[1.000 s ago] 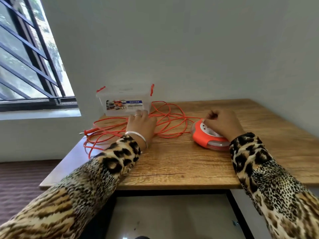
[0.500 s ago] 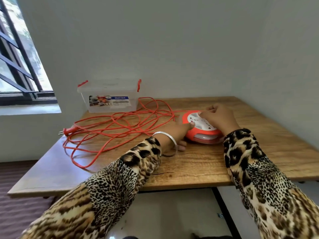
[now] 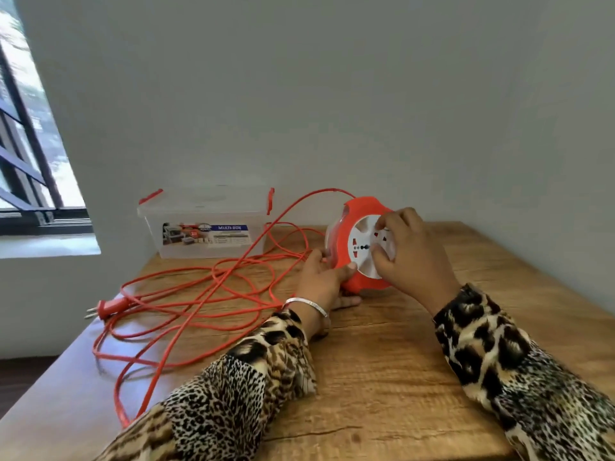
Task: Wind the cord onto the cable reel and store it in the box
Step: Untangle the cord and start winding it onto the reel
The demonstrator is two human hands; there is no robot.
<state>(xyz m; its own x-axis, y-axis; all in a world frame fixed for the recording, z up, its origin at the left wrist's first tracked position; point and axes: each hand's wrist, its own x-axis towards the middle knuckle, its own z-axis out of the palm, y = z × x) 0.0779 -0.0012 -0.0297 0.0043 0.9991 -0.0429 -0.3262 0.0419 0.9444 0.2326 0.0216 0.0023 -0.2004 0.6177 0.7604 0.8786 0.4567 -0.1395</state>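
The orange cable reel [image 3: 352, 224] with a white socket face stands tilted up on its edge on the wooden table [image 3: 399, 361]. My left hand [image 3: 321, 277] grips its lower left rim. My right hand [image 3: 412, 251] rests on the white face, fingers curled on it. The orange cord [image 3: 199, 294] lies in loose tangled loops to the left, one strand arching up to the reel's top. Its plug [image 3: 106, 307] lies near the table's left edge. The clear plastic box [image 3: 204, 224] with red clips stands shut at the back left against the wall.
A grey wall runs behind and along the right side of the table. A barred window [image 3: 30, 161] is at the far left with a sill below. The table's left edge drops to a dark floor.
The reel has been lifted from lying flat to standing on its edge. My left hand left the cord pile and took the reel's rim. The view has moved closer.
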